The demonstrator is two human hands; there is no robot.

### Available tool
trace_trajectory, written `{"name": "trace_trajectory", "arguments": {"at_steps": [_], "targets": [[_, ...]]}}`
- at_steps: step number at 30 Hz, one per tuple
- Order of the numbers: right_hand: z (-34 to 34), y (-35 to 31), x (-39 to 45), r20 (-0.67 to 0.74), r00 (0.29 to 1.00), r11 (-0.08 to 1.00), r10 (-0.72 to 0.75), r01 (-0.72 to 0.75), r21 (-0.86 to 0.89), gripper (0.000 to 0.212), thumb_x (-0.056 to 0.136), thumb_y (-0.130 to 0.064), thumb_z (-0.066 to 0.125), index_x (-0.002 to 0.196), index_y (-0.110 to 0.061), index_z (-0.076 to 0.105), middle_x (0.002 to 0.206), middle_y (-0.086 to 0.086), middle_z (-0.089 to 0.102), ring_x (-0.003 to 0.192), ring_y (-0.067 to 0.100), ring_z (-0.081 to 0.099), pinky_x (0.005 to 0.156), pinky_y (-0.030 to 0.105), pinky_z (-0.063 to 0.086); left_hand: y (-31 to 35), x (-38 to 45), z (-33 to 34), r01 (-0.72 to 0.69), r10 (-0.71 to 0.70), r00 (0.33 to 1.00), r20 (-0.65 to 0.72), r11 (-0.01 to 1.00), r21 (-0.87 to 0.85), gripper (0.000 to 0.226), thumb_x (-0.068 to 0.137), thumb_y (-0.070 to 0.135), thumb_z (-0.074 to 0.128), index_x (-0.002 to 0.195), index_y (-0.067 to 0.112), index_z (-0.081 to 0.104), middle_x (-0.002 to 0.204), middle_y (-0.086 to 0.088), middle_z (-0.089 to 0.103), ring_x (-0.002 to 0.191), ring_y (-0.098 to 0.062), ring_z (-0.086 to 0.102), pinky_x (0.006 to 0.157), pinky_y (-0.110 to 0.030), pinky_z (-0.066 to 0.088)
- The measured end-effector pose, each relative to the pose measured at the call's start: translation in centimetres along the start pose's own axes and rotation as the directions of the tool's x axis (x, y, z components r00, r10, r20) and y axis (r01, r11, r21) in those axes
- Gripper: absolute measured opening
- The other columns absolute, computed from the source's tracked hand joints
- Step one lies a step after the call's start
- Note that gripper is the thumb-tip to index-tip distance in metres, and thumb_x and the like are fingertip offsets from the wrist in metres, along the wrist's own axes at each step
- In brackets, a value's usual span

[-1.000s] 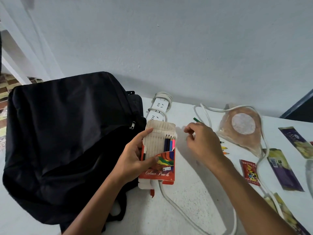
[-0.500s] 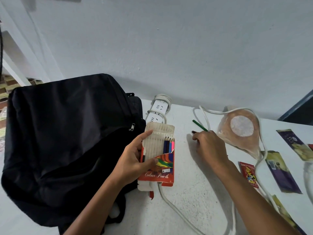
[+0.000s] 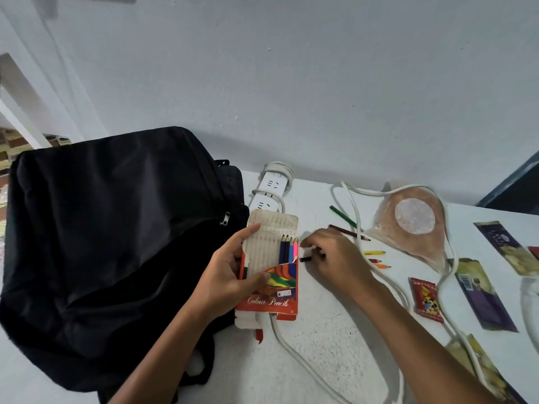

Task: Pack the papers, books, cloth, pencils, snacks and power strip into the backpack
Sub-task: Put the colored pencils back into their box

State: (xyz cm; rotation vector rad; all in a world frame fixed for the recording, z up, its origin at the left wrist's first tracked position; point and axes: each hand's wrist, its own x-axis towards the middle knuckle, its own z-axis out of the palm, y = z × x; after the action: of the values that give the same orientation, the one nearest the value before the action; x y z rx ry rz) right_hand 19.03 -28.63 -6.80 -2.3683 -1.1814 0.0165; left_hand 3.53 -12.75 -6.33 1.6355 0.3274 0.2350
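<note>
My left hand (image 3: 230, 272) grips an open orange "Colour Pencils" box (image 3: 269, 266) holding several pencils in its right slots. Beside the box, my right hand (image 3: 332, 258) pinches a short dark pencil (image 3: 309, 258) close to the box's right edge. Loose pencils lie on the white table: a green one (image 3: 342, 215), a brown one (image 3: 348, 231), and short yellow (image 3: 374, 253) and orange (image 3: 383, 266) ones. The black backpack (image 3: 116, 237) lies at the left. The white power strip (image 3: 269, 189) sits behind the box, its cord (image 3: 294, 357) trailing forward.
Snack packets lie at the right: a clear bag with a round pale label (image 3: 414, 225), a small red packet (image 3: 426, 298), purple packets (image 3: 481, 295) (image 3: 507, 246) and a yellowish one (image 3: 478, 368). The cord loops around them. The wall (image 3: 291, 97) stands right behind the table.
My right hand came off the far pencils and moved back toward the box, now pinching a short dark pencil. The left hand kept the box still.
</note>
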Motion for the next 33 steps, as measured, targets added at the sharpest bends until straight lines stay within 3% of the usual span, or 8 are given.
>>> {"name": "trace_trajectory", "arguments": {"at_steps": [4,6,9,12,18,22,25,33], "targets": [[-1.0,0.9,0.4,0.002,0.992,0.959,0.127,-0.123,-0.257,0.032,0.085,-0.011,0.057,0.114,-0.017,0.069,0.113,-0.002,0.066,0.107,0.021,0.049,0.083,0.031,0.044,0.0,0.0,-0.1,0.001,-0.001,1.000,-0.006,1.000,0.005,0.071,0.080,0.006,0.073,0.127,0.046,0.039,0.122,0.004,0.054,0.105,-0.011,0.065,0.068,-0.028,0.059],[-0.6,1.3,0.1,0.013,0.994,0.936,0.112,-0.101,-0.337,0.025,0.088,-0.020,0.053,0.102,-0.021,0.074,0.102,-0.004,0.067,0.100,0.021,0.048,0.079,0.031,0.044,-0.2,0.0,0.0,0.000,0.000,1.000,-0.007,1.000,-0.003,0.071,0.079,0.005,0.073,0.128,0.045,0.039,0.122,0.002,0.055,0.105,-0.013,0.066,0.069,-0.029,0.059],[0.1,1.8,-0.3,-0.013,0.998,0.925,0.064,-0.064,-0.374,0.022,0.090,-0.025,0.054,0.085,-0.020,0.075,0.089,-0.005,0.067,0.091,0.020,0.048,0.075,0.032,0.044,-0.2,0.1,-0.1,0.005,-0.005,1.000,-0.003,1.000,-0.003,0.071,0.079,0.007,0.073,0.129,0.045,0.040,0.124,0.000,0.055,0.105,-0.015,0.066,0.069,-0.031,0.060],[-0.2,1.8,0.3,0.004,0.998,0.929,0.067,-0.061,-0.366,0.017,0.092,-0.022,0.052,0.096,-0.017,0.068,0.097,-0.002,0.065,0.099,0.023,0.050,0.081,0.036,0.042,-0.1,0.1,-0.1,0.011,-0.011,1.000,-0.001,1.000,0.000,0.070,0.079,0.009,0.073,0.129,0.045,0.039,0.125,0.000,0.054,0.105,-0.015,0.066,0.071,-0.033,0.060],[-3.4,0.3,1.0,-0.192,0.976,0.966,0.102,-0.052,0.253,0.008,0.085,-0.008,0.066,0.091,-0.014,0.068,0.085,0.000,0.066,0.076,0.010,0.061,0.069,0.019,0.052,-0.2,0.0,-0.1,0.014,-0.014,1.000,0.000,1.000,-0.017,0.071,0.079,0.007,0.073,0.129,0.044,0.040,0.125,-0.001,0.055,0.104,-0.018,0.067,0.070,-0.033,0.060],[-6.0,-2.5,0.8,-0.068,0.993,0.816,0.093,-0.037,0.576,0.015,0.080,-0.005,0.072,0.081,-0.020,0.072,0.073,0.005,0.067,0.065,0.020,0.058,0.060,0.026,0.050,0.0,0.0,0.0,0.019,-0.019,1.000,0.010,1.000,-0.023,0.071,0.079,0.005,0.072,0.130,0.041,0.038,0.119,0.000,0.058,0.099,-0.017,0.069,0.068,-0.030,0.059],[-6.2,-3.4,1.1,0.068,0.996,0.780,0.062,-0.090,0.619,0.016,0.081,-0.004,0.071,0.077,-0.019,0.073,0.062,0.017,0.056,0.054,0.017,0.042,0.049,0.022,0.037,0.1,0.0,0.0,0.022,-0.022,1.000,0.008,1.000,-0.018,0.071,0.079,0.004,0.072,0.131,0.040,0.039,0.117,0.001,0.058,0.098,-0.017,0.069,0.068,-0.030,0.059],[-4.1,-4.7,3.3,0.216,0.958,0.810,0.191,-0.278,0.516,0.006,0.084,-0.009,0.067,0.080,-0.009,0.071,0.055,-0.003,0.055,0.046,0.000,0.045,0.048,0.012,0.038,0.3,-0.1,-0.1,0.000,0.000,1.000,0.017,1.000,0.024,0.073,0.079,0.001,0.073,0.133,0.037,0.039,0.113,-0.003,0.059,0.096,-0.018,0.069,0.065,-0.027,0.058]]}}
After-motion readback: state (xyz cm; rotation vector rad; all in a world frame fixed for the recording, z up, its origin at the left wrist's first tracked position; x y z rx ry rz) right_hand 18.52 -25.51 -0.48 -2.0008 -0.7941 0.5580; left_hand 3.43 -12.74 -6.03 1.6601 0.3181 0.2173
